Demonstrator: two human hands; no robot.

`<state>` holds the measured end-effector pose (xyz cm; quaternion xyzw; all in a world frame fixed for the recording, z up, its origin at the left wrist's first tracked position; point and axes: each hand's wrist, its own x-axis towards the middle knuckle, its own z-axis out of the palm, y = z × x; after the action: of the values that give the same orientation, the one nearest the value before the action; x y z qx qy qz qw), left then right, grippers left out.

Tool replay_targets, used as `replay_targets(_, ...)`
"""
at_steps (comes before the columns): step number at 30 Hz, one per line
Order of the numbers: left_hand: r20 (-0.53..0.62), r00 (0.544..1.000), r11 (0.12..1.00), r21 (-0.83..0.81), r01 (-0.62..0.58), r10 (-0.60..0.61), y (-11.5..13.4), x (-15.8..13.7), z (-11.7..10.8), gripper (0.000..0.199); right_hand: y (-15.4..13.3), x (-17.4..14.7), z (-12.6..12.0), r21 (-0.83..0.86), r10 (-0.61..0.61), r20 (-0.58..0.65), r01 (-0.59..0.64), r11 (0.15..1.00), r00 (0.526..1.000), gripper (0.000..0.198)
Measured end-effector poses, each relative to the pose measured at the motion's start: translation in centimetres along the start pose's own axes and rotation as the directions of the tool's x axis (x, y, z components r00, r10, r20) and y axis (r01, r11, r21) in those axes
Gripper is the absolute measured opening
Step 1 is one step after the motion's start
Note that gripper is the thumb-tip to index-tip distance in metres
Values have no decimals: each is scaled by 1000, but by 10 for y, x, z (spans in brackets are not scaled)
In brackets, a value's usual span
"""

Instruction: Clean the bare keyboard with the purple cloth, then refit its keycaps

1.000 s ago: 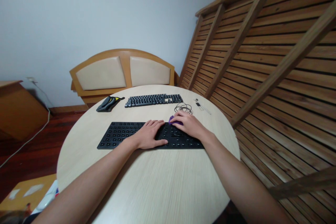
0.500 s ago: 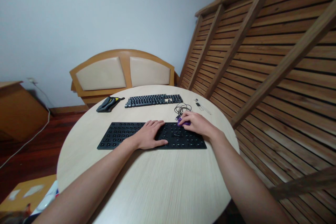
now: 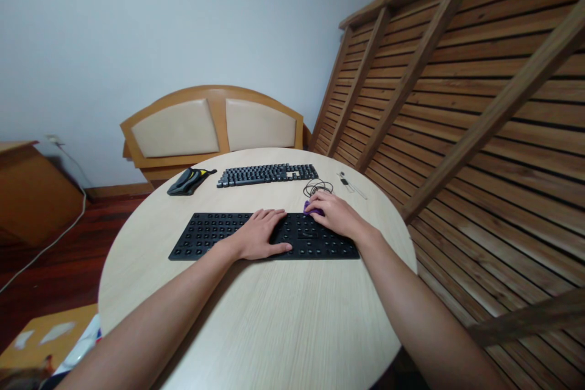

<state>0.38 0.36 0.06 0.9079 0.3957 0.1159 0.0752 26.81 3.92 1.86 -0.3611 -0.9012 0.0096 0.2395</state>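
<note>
A black keyboard base with its keycaps off [image 3: 208, 234] lies flat on the round table, its bare switches showing. My left hand [image 3: 260, 234] rests open across its middle, fingers stretched out and thumb near the front edge. At the back edge, right of the middle, my right hand [image 3: 336, 213] is closed on a small purple wad [image 3: 312, 208]. It looks like crumpled cloth, mostly hidden under the fingers. The keyboard's dark cable [image 3: 317, 186] is coiled just behind that hand.
Loose dark keycaps [image 3: 265, 175] sit in keyboard order at the back of the table [image 3: 274, 317]. To their left is a grey, black and yellow pouch-like item [image 3: 188, 182]. A small wire tool [image 3: 353, 185] lies at the right. Wooden slats [image 3: 457, 122] lean close on the right.
My right hand has slid a little to the left and back with the purple wad, along the keyboard's rear edge. My left hand has stayed in place.
</note>
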Motion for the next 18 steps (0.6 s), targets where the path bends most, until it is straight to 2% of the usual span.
replay_targets(18,6,1000,1000,1,16,-16,1,0,-1,83,-3,-2,-9,160,-34,96,19,987,995,23)
